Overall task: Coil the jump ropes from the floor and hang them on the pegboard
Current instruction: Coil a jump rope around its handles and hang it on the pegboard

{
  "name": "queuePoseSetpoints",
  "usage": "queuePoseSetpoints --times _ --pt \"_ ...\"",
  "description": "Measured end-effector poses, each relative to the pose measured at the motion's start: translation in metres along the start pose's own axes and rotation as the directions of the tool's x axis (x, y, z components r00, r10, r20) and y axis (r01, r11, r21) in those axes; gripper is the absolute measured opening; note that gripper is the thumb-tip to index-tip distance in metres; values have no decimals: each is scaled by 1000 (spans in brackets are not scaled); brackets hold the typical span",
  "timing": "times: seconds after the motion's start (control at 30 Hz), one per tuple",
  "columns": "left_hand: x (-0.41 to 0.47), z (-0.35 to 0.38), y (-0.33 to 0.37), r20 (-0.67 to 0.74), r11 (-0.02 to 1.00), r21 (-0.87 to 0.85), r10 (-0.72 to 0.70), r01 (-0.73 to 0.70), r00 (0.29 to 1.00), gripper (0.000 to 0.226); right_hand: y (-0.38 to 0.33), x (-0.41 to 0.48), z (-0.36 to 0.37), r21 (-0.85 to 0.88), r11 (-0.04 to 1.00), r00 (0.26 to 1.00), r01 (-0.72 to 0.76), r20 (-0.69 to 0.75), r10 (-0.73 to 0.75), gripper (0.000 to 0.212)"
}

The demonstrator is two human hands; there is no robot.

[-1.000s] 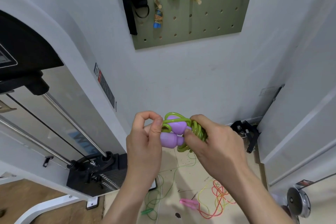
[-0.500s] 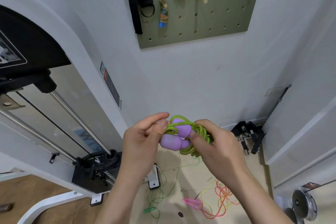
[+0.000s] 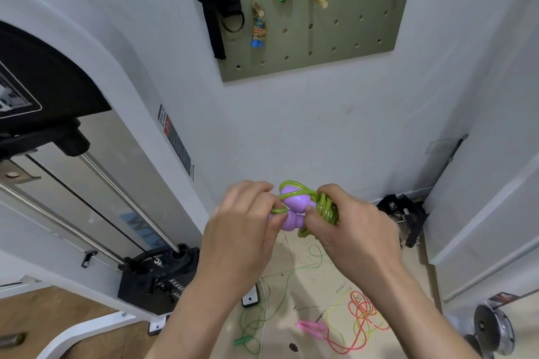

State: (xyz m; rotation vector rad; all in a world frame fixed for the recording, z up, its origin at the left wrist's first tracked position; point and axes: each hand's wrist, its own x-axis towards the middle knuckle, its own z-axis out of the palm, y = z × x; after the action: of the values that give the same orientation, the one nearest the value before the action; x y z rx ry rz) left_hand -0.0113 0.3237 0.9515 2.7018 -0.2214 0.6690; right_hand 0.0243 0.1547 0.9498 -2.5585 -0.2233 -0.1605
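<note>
L hand [image 3: 242,239], R hand [image 3: 357,237] round green rope coil [image 3: 326,208]

only the person's hands and forearms show, and all of it is bare, with nothing worn on any part in view. the left hand [image 3: 242,242] and the right hand [image 3: 350,230] show mostly their backs: smooth, with low ridges of knuckle and faint lines of tendon running toward the wrists. the fingers [image 3: 250,189] are slender, lightly creased at the joints; the nails are too small to make out. the left forearm [image 3: 198,315] and the right forearm [image 3: 423,309] are slim, widen from narrow wrists, and stay uncovered down to the lower edge of the view.
</note>
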Motion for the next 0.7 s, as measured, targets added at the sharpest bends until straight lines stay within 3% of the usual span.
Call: queuePoseSetpoints --times 0.1,0.17,0.23,0.3,0.37,0.43,0.5,0.57,0.63,0.7 --pt "1 13 -5 52 981 193 -43 32 998 33 -1 0 14 -164 985 998 62 8 -62 52" --pt "0 24 -2 109 989 104 -118 106 987 38 2 2 26 -237 967 996 88 30 -84 60" --pt "-1 34 1 191 969 -90 -211 232 959 46 9 7 35 -199 978 994 71 94 -53 59" --pt "-4 34 4 277 841 -349 -329 414 903 52 21 9 41 -83 995 980 54 196 -37 50" --pt "-10 29 4 374 632 -568 -372 527 850 60 30 8 41 15 999 963 30 266 -33 40" --pt "-15 22 2 457 465 -677 -342 570 821 59 38 8 39 48 998 957 27 287 -40 40" --pt "-15 17 1 518 276 -762 -283 586 807 42 40 9 36 113 993 950 19 308 -53 47" --pt "-8 9 4 513 81 -827 -298 557 805 33 38 9 34 341 939 929 -45 360 -86 41" --pt "-3 8 4 473 14 -860 -351 510 808 31 34 10 28 560 812 886 -165 445 -127 23" --pt "-1 7 0 450 14 -871 -380 491 808 34 34 9 20 604 775 824 -184 525 -213 36"
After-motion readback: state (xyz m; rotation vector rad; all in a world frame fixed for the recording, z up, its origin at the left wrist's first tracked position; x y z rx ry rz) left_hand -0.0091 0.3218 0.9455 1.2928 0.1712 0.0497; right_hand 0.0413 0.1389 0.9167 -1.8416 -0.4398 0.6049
